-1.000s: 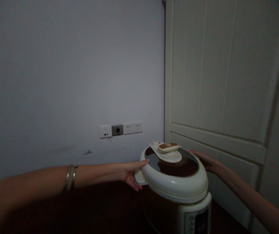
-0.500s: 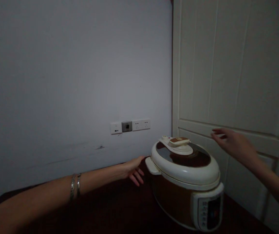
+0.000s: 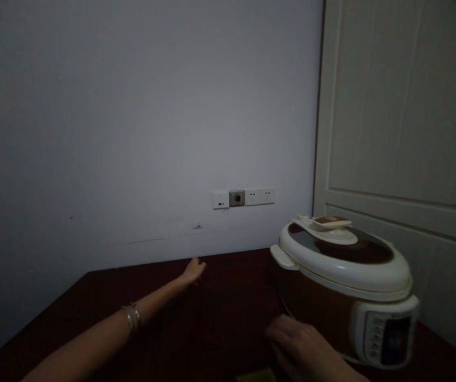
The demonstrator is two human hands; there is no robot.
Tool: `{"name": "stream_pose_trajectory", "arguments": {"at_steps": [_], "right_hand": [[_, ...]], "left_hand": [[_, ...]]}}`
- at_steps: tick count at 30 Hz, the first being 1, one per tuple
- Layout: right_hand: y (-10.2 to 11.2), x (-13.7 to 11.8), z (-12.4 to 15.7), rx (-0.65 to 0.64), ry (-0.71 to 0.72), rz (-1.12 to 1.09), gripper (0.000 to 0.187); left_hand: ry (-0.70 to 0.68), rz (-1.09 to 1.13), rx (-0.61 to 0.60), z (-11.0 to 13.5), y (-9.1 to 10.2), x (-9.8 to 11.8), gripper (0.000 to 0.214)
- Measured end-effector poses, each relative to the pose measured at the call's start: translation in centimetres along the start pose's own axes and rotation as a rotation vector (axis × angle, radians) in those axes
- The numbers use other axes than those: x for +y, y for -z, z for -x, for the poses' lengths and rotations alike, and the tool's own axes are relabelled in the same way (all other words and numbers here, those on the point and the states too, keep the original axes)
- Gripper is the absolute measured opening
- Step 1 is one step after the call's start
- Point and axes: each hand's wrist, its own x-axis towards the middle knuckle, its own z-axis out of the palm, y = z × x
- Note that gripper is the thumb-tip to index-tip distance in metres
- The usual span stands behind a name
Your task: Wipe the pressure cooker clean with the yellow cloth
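A white and brown electric pressure cooker point(image 3: 343, 286) stands on the dark wooden table point(image 3: 220, 318) at the right, lid closed, control panel facing me. My left hand point(image 3: 194, 271) is stretched far out and rests on the table near the wall, well left of the cooker. Its fingers point away and are too dim to read. My left wrist wears bracelets point(image 3: 131, 317). My right hand point(image 3: 297, 347) lies low on the table just in front of the cooker's base, fingers loosely spread, holding nothing.
A plain wall runs behind the table with a row of sockets and a switch point(image 3: 242, 198). A pale panelled door point(image 3: 403, 132) stands directly behind the cooker at the right. A small yellowish thing point(image 3: 257, 375) shows at the bottom edge.
Both hands have left the cooker. The left hand moved away to the left along the table, and the right hand dropped from above the lid to the table in front. My view turned left.
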Motion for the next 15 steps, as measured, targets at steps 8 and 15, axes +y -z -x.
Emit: {"name": "stream_pose_trajectory", "arguments": {"at_steps": [8,15], "right_hand": [[-7.3,5.6,-7.2,-0.037,-0.105,-0.134,0.046],[-12.5,10.8,-9.9,0.026,-0.23,-0.015,0.052]], "left_hand": [[-0.116,-0.344,0.294,4.2,-1.7,-9.4,0.048],[-0.18,-0.509,0.328,6.2,-3.0,-13.0,0.054]]}}
